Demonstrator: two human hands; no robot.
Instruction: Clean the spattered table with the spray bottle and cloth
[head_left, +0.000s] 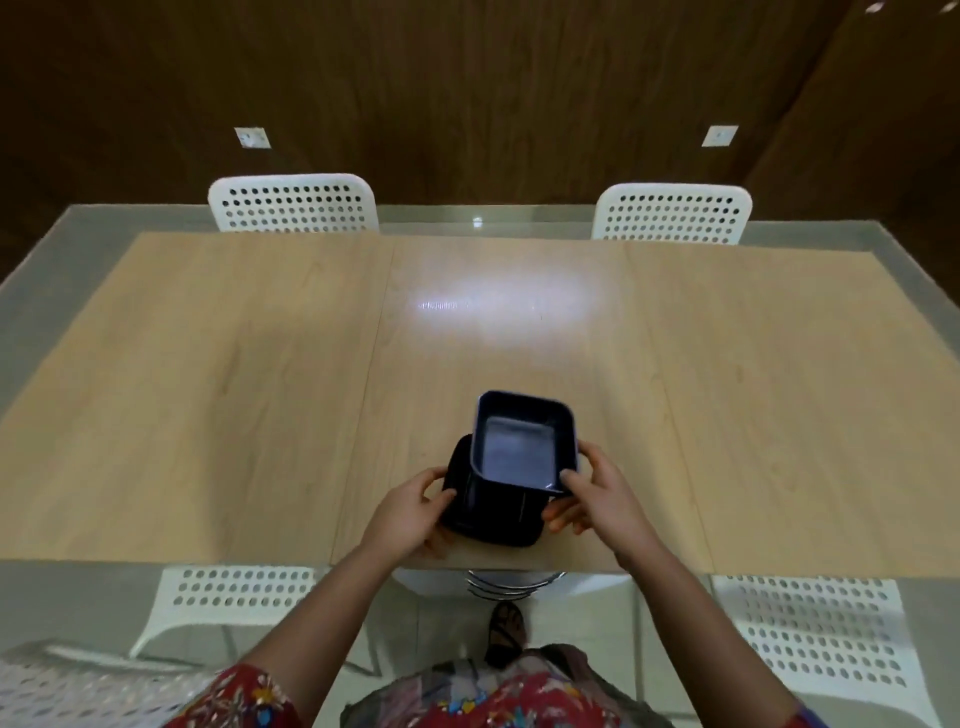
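Observation:
A dark blue rectangular container (524, 447) stands tilted on a black lid or tray (488, 525) near the table's front edge, its open side facing up toward me. My left hand (410, 512) grips the lower left side of the dark pieces. My right hand (592, 493) holds the container's right corner, thumb on the rim. The light wooden table (260, 374) has a glare patch in its middle. No spray bottle or cloth is in view.
Two white perforated chairs (293, 205) (672, 213) stand at the far side. Two more white chairs (234, 597) (821, 644) sit at the near side, left and right of me. A dark wood wall rises behind. My foot (506, 631) shows under the table edge.

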